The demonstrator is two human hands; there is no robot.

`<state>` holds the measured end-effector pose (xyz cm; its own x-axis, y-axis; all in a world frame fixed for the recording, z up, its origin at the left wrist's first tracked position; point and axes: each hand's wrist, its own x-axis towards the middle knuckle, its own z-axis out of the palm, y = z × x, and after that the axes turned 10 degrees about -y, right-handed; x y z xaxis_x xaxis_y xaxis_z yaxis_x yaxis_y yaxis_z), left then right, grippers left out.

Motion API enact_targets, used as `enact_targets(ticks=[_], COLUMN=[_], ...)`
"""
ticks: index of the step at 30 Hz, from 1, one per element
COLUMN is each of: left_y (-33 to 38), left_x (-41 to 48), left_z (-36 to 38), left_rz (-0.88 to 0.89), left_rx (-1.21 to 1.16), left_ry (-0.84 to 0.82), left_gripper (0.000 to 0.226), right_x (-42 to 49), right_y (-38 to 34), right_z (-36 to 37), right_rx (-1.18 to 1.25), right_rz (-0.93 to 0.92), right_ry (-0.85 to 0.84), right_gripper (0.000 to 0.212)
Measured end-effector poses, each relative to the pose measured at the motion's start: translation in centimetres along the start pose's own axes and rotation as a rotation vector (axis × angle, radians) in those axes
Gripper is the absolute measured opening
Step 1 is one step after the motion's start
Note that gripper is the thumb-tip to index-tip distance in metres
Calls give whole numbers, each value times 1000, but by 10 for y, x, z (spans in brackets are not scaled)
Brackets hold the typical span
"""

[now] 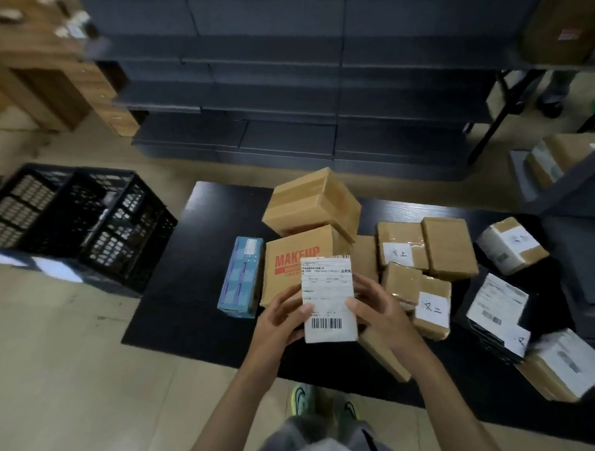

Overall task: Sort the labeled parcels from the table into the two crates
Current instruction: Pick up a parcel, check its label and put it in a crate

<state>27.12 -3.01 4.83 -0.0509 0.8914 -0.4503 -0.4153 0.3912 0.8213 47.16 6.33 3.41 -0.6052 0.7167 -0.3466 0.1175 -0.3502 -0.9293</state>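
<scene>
I hold a small parcel (328, 295) with a white barcode shipping label facing me, lifted above the low black table (190, 296). My left hand (282, 318) grips its left edge and my right hand (373, 310) grips its right edge. Behind it lies a brown box printed MAKEUP (295, 255), with a taped brown box (310, 201) stacked on top. A blue box (240, 278) lies to the left. Several labeled brown parcels (430, 308) cover the table's right half. Two black crates (121, 228) (22, 201) stand on the floor at the left.
Dark grey shelving (284, 90) runs behind the table. A wooden desk (48, 82) stands at the far left. More parcels sit on a grey rack (557, 169) at the right. My shoes (305, 398) are at the table's near edge on the tiled floor.
</scene>
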Motion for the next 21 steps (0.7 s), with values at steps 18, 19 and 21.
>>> enact_targets(ticks=[18, 19, 21], left_y=[-10, -6, 2], left_x=[-165, -172, -189], left_z=[-250, -271, -312], left_rz=[226, 238, 255], left_rx=[-219, -225, -237], left_ry=[710, 708, 712], left_gripper=[45, 43, 43], right_x=[126, 132, 145], right_y=[3, 5, 7], right_z=[258, 280, 324], right_rx=[-1412, -1431, -1461], right_rz=[-317, -314, -306], right_ry=[-260, -272, -295], right_gripper=[43, 44, 45])
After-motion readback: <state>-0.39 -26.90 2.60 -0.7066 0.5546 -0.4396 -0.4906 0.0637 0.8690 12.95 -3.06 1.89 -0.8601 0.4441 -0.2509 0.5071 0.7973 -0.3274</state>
